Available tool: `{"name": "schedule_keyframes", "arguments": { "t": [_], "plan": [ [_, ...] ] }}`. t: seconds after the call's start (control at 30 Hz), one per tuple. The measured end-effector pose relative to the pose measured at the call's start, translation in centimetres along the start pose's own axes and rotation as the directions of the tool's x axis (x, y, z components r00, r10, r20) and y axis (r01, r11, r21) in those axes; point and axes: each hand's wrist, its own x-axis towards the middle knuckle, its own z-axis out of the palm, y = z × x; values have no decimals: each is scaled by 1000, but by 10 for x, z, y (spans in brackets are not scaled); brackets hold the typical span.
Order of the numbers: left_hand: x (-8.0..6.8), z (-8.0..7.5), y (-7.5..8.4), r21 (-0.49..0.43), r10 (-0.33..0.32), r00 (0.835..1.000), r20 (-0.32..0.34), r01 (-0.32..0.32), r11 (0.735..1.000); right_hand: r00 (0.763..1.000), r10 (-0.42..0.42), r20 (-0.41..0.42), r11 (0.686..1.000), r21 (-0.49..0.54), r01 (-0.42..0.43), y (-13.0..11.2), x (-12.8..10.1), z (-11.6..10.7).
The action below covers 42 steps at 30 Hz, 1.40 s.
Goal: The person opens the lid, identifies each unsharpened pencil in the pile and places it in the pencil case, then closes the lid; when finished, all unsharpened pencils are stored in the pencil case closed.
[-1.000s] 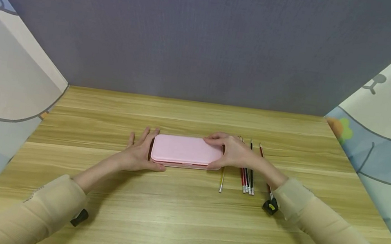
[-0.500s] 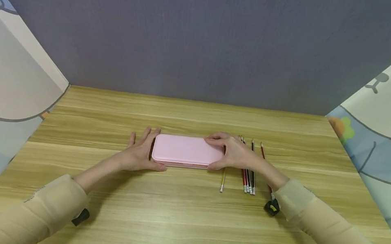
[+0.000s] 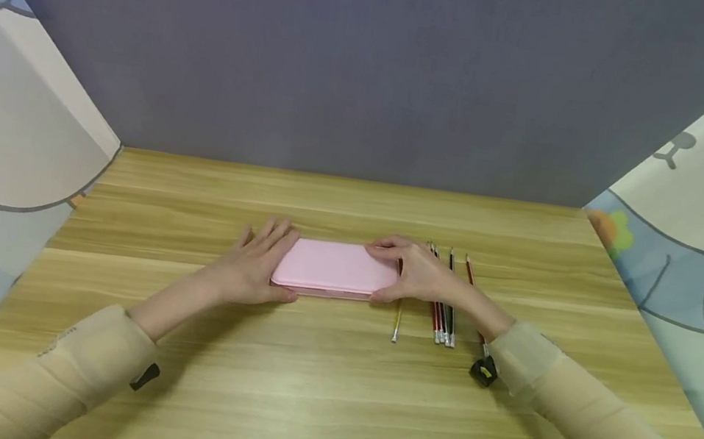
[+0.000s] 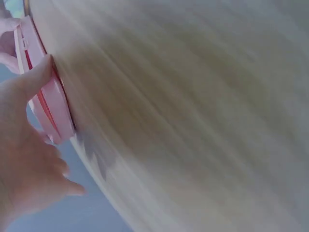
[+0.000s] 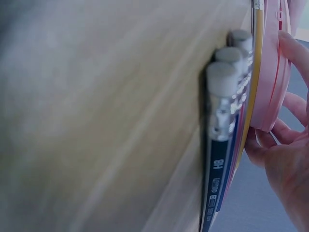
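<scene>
1. Since a second ago the left hand [image 3: 255, 270] has slid from beside the pink pencil case [image 3: 335, 269] onto it: its fingers, which lay spread on the wood at the case's left end, now rest over the top left corner. The case sits a touch farther from the person, and its front red seam shows less than before.
2. The wooden table [image 3: 329, 394] runs up to a grey back wall [image 3: 372, 66], with cartoon-printed panels [image 3: 689, 242] along both sides.
3. The pink pencil case lies flat and closed at the middle of the table, long side toward the person, between the two hands.
4. The left hand has its fingers nearly straight over the lid and its thumb [image 4: 36, 77] pressed against the near edge, so it clasps that end lightly.
5. The right hand [image 3: 424, 277] curls round the case's right end, fingers on top, thumb at the front edge.
6. A row of pencils [image 3: 444, 313] lies just right of the case, partly under the right wrist, their eraser ends [image 5: 222, 79] toward the person; one yellow pencil [image 3: 398, 322] lies nearest the case.
</scene>
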Motion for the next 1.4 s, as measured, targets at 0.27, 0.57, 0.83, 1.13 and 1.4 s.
{"name": "schedule_keyframes", "arguments": {
  "t": [0.27, 0.57, 0.83, 1.13, 1.4],
  "plan": [
    [2, -8, 8, 196, 136, 990, -30, -128, 972, 1000, -13, 0, 1000, -1, 13, -1, 2, 0],
    [5, -8, 7, 274, 283, 955, -83, -251, 928, 999, -31, 9, 998, -49, 32, -6, 0, -2],
    [5, -7, 3, 335, 308, 949, -65, -271, 903, 997, -79, 10, 988, -133, 79, -7, -1, -3],
    [5, -2, -2, 449, 353, 934, -52, -294, 844, 979, -204, 15, 936, -290, 200, -5, -8, 0],
    [4, 3, -2, 510, 383, 922, -60, -301, 805, 968, -248, 26, 901, -362, 240, -4, -13, 2]
  ]
}}
